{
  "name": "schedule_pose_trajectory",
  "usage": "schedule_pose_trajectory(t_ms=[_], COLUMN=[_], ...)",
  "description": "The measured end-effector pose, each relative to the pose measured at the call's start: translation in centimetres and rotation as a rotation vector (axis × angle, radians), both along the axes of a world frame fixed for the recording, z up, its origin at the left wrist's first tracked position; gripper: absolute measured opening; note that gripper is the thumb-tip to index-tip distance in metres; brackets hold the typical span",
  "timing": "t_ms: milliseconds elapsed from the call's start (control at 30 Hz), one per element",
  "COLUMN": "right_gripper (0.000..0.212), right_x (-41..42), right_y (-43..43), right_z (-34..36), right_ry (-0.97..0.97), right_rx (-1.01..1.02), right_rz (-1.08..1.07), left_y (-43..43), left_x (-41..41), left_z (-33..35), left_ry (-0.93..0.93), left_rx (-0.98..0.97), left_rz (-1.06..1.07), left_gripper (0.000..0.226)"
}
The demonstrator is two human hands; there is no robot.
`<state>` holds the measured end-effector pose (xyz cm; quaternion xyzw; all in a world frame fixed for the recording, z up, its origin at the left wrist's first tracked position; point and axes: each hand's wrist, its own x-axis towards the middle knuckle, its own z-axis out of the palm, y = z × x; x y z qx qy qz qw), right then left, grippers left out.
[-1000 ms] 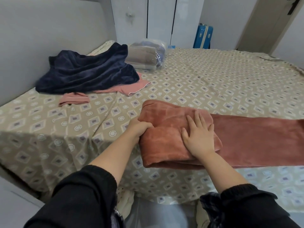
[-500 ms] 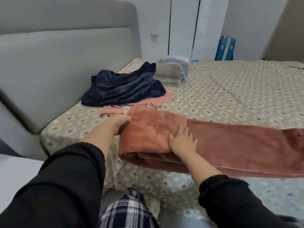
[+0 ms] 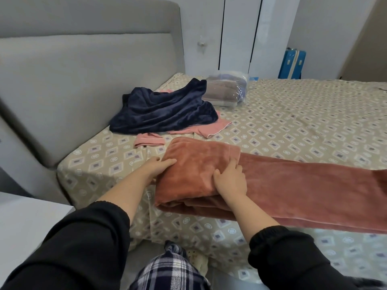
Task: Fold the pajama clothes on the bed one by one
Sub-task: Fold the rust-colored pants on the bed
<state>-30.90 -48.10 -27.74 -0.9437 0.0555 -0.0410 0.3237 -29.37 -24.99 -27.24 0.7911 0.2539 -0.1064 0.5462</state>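
A rust fleece garment (image 3: pixel 293 189) lies along the near edge of the bed (image 3: pixel 293 122), stretching off to the right. Its left end is folded back over itself into a thick pad.

The left hand (image 3: pixel 159 166) sits at the pad's left fold, with its fingers lying fairly straight on the top layer. Its thumb is hidden, so I cannot tell whether it pinches the cloth. The right hand (image 3: pixel 230 178) rests flat on top of the pad, just beside the flap's right edge. Its fingers are spread and slightly bent, pressing down and holding nothing. Both arms wear black sleeves (image 3: pixel 282 254), and plaid trousers (image 3: pixel 167 271) show between them at the bottom.

Farther back, near the grey headboard (image 3: pixel 83 80), a navy garment (image 3: pixel 165 109) lies crumpled on top of a pink garment (image 3: pixel 211 128). A pink cuff (image 3: pixel 149 141) pokes out in front, just apart from the rust pad. Behind the navy garment and touching it sits a clear bag (image 3: pixel 227 88) of folded cloth.

A blue suitcase (image 3: pixel 293 63) stands beyond the bed, beside white wardrobe doors (image 3: pixel 240 32)
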Motion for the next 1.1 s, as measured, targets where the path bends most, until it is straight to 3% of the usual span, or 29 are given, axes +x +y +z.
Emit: schedule_pose_trajectory(t_ms=[100,200,267,467,533,667,833,967,1033,1100], right_gripper=[0.070,0.072,0.069,0.062,0.056,0.055,0.056,0.061,0.057,0.047], right_x=[0.1,-0.2,0.0,0.4,-0.1,-0.5,-0.6,-0.8,-1.2,-1.2], right_y=[0.1,-0.4,-1.4,-6.8,-8.7,-12.6,-17.3,-22.3,-24.8,-26.8], right_z=[-0.1,-0.2,-0.5,1.4,2.7,4.2,4.7,4.2,3.6,2.8], right_ry=[0.048,0.048,0.035,0.127,0.098,0.048,0.055,0.049,0.046,0.101], right_rx=[-0.029,-0.282,-0.307,0.170,0.240,0.417,0.923,1.198,1.216,1.219], right_rz=[0.051,0.113,0.212,0.406,0.377,0.273,0.128,-0.009,-0.103,-0.125], left_y=[0.0,-0.5,-0.9,-3.4,-5.1,-10.0,-17.8,-23.0,-24.5,-25.1], left_x=[0.2,0.3,0.1,-0.8,-0.9,-0.8,0.1,0.2,0.4,0.6], left_z=[-0.1,-0.3,0.1,4.9,7.4,12.4,15.3,14.3,12.2,9.5], left_ry=[0.018,0.006,0.002,-0.176,-0.215,-0.332,-0.361,-0.295,-0.356,-0.448], left_rx=[0.018,0.024,-0.041,-0.089,-0.074,-0.150,-0.160,-0.339,-0.271,-0.052], left_rz=[-0.003,0.013,0.037,0.038,-0.004,-0.097,-0.320,-0.571,-0.544,-0.462], left_gripper=[0.095,0.085,0.081,0.075,0.063,0.058,0.073,0.069,0.065,0.059])
